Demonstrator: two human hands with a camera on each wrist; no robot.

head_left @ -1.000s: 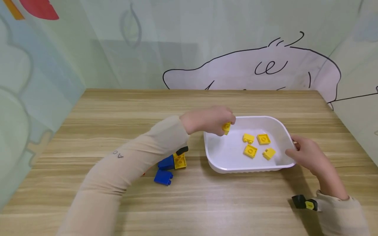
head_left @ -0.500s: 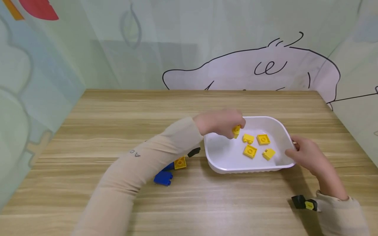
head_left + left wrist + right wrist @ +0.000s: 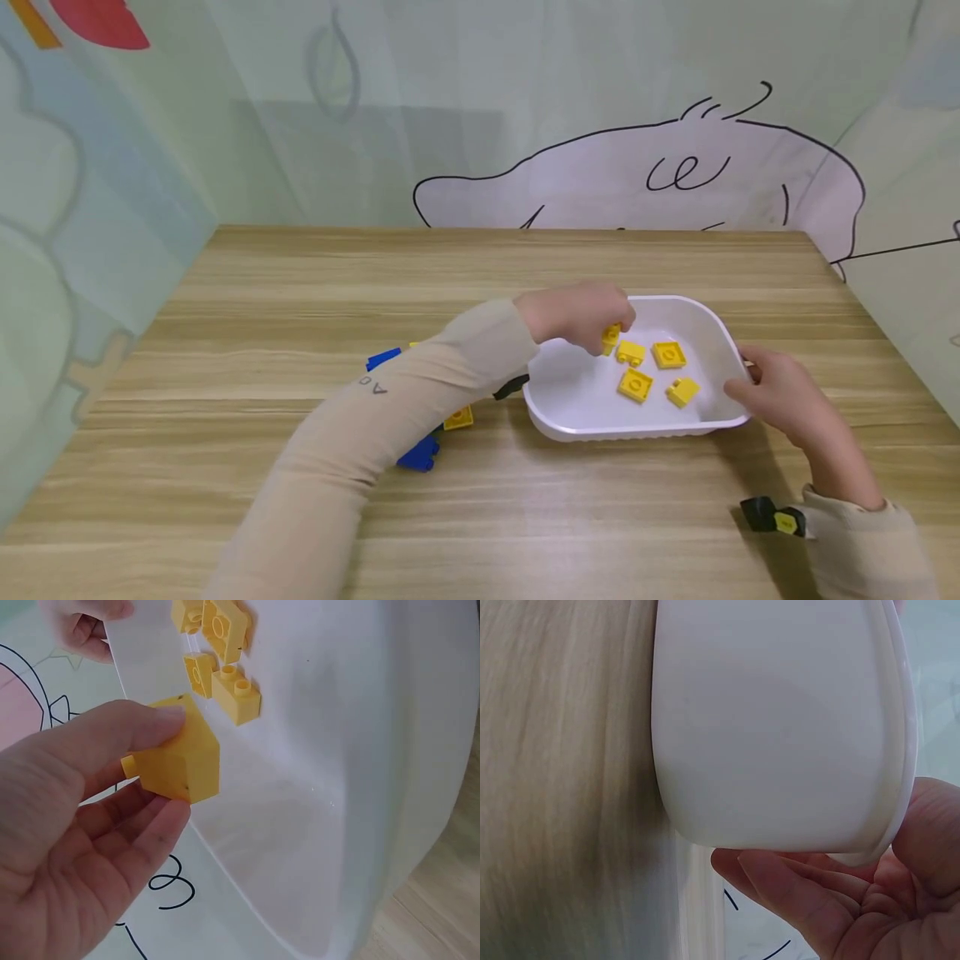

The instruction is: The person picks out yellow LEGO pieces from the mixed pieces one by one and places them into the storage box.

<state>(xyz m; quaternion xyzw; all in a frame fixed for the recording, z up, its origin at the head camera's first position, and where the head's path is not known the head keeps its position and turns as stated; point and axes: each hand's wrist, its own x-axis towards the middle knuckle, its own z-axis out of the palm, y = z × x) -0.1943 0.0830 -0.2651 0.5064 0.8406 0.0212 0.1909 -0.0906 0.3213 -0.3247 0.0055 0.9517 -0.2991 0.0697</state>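
Note:
My left hand [image 3: 581,315] pinches a yellow toy brick [image 3: 180,754] between thumb and fingers, over the left part of a white plastic bin [image 3: 585,432]. Inside the bin lie several more yellow bricks, among them one with two studs [image 3: 237,696] and one upside down [image 3: 636,385]. At the bin's right end, my right hand [image 3: 783,396] grips the rim, thumb on top and fingers under it. The right wrist view shows those fingers [image 3: 795,892] against the bin's outer end wall.
Blue bricks [image 3: 418,455] and a yellow brick [image 3: 458,417] lie on the wooden table [image 3: 570,525] left of the bin, partly hidden by the left sleeve [image 3: 375,417]. A printed wall panel [image 3: 337,167] stands behind the table.
My left hand has moved right with the yellow brick, from the bin's left rim to over its inside. The right hand and the bin have stayed in place.

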